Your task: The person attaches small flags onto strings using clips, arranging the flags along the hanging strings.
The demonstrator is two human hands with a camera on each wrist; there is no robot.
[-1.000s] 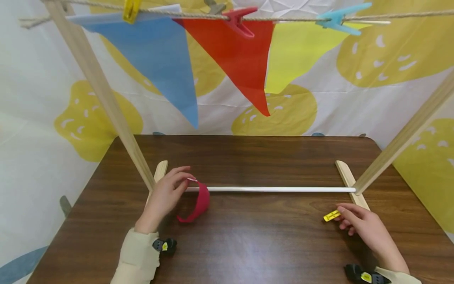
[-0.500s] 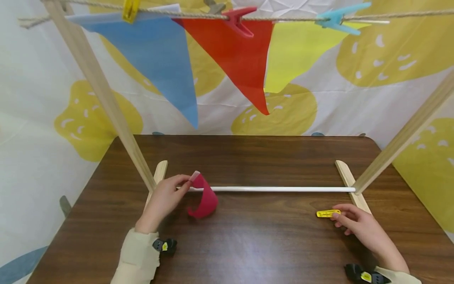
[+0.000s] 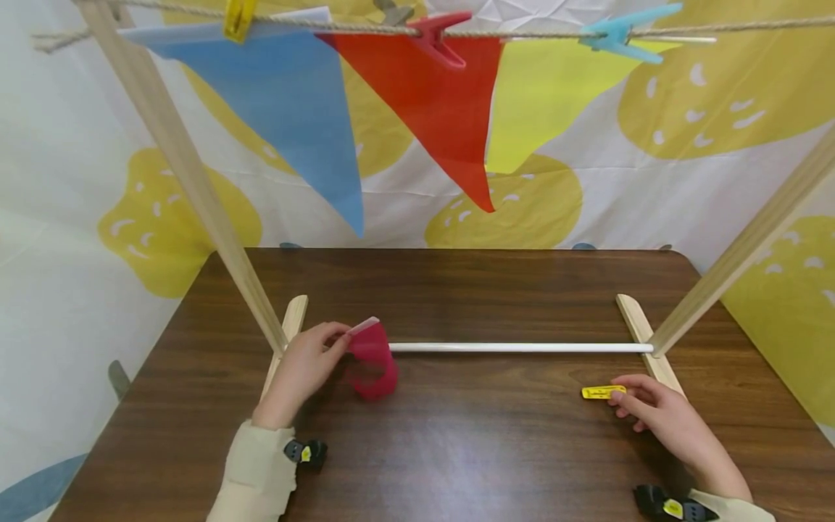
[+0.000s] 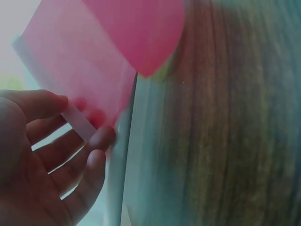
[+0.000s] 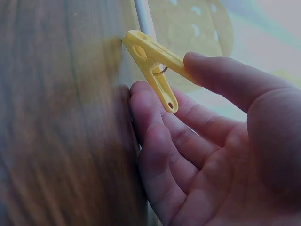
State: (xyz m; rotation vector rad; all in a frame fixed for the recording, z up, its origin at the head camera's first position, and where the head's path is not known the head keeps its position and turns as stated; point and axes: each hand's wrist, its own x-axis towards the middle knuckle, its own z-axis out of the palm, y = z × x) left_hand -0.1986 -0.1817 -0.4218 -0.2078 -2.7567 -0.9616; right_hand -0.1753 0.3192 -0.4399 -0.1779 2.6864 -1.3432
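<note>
My left hand (image 3: 305, 370) pinches a magenta pennant (image 3: 378, 370) by its pale folded top edge, and the pennant curls over on itself below. In the left wrist view the thumb presses that pale strip (image 4: 77, 120) against the fingers, with the pink sheet (image 4: 75, 56) spreading beyond. At the right, my right hand (image 3: 665, 413) holds a yellow clothespin (image 3: 601, 392) by its handle end, low over the table. The right wrist view has the thumb on one handle of the clothespin (image 5: 149, 59) and fingers behind the other; its jaws point away from the palm.
A wooden stand has a left post (image 3: 189, 174), a right post (image 3: 750, 239) and a white rod (image 3: 515, 348) across the brown table (image 3: 457, 435). Along the rope (image 3: 522, 35) above hang blue (image 3: 287, 101), red (image 3: 437, 101) and yellow (image 3: 554, 94) pennants, with a clothespin at each.
The left hand has turned the magenta pennant so its pale edge and more of its face show. The clothespin in my right hand has swung level and shifted slightly left.
</note>
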